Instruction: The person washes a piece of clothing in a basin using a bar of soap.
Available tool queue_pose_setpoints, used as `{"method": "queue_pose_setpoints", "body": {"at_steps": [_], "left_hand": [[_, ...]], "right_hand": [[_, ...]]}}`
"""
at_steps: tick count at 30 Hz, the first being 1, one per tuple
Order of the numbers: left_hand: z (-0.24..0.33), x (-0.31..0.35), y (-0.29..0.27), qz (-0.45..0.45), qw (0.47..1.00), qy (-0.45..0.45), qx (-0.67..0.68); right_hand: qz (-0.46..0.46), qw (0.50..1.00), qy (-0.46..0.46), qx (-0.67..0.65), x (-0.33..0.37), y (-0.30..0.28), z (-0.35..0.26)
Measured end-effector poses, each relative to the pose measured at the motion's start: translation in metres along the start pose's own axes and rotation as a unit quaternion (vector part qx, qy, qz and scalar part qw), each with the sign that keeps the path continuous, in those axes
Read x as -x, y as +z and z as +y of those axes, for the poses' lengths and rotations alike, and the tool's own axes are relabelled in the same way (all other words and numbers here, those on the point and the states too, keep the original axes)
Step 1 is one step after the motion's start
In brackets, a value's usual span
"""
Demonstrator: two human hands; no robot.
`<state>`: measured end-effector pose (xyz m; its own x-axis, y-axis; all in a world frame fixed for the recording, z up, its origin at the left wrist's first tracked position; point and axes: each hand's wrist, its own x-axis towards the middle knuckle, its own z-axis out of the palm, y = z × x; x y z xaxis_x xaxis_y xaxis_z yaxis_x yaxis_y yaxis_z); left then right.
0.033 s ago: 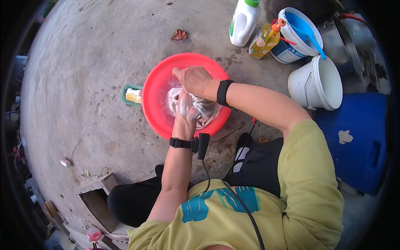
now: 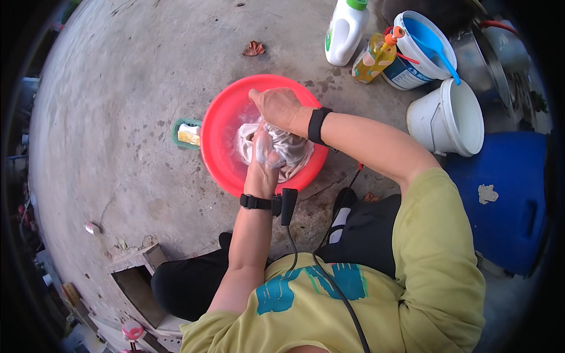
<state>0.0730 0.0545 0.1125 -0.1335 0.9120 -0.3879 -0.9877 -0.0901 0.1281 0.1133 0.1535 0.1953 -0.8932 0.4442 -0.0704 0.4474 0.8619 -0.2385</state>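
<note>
A round red basin [image 2: 218, 167] stands on the concrete floor in front of me, with soapy water in it. In it lies a bunched, wet, pale cloth [image 2: 294, 154], beige to whitish. My left hand [image 2: 266, 148], streaked with suds, is closed on the cloth near the middle of the basin. Just beyond it, my right hand [image 2: 276, 107] curls into a fist with the thumb side toward the left, gripping the far part of the cloth. What lies under the fingers is hidden.
Left of the basin sits a green dish [image 2: 176, 134] with a yellow-and-white soap bar [image 2: 189, 135]. Far right are a white jug [image 2: 345, 35], a yellow pump bottle [image 2: 375, 57], a bucket with a blue dipper [image 2: 432, 47], a white bucket [image 2: 438, 120] and a blue barrel [image 2: 506, 194].
My right hand has shifted slightly to the right and away from me. My left hand stays almost where it was, still on the cloth.
</note>
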Motion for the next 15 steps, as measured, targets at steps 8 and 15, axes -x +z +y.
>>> {"method": "queue_pose_setpoints", "body": {"at_steps": [8, 15], "left_hand": [[-0.006, 0.026, -0.028, 0.219, 0.754, 0.275, -0.556], [0.011, -0.001, -0.056, -0.130, 0.908, 0.254, -0.306]], "right_hand": [[0.026, 0.995, -0.095, -0.029, 0.016, 0.009, -0.050], [0.038, 0.995, -0.085, -0.018, 0.010, 0.006, -0.050]]}}
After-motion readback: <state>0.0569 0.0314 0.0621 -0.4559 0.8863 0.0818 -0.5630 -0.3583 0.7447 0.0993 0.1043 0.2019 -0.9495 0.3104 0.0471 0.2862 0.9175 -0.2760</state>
